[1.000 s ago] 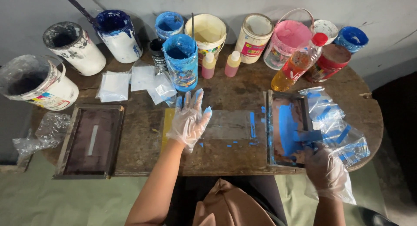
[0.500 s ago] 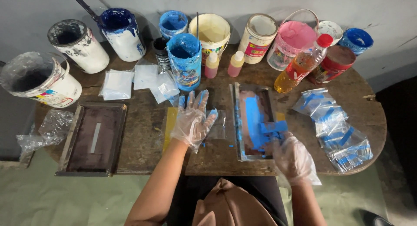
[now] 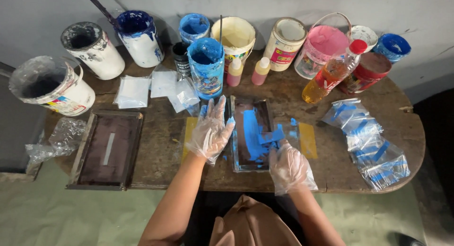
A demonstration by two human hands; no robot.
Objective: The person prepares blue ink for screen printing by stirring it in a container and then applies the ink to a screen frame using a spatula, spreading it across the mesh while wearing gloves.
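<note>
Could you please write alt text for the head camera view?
Two hands in clear plastic gloves hold a blue-inked printing screen on a worn wooden table: the left hand lies flat beside it, the right hand grips its near edge. Paint tubs line the back.

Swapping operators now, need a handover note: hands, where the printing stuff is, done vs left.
Left hand: gloved, flat on the table beside the screen frame, holding nothing.
Right hand: gloved, at the blue-inked screen frame, by the blue squeegee; grip unclear.
Frame lies centred over the yellow sheet.
Printed plastic bags piled on the right, blank bags on the left, spare frame far left.
Done: several bags printed. Left: the blank bags.
</note>
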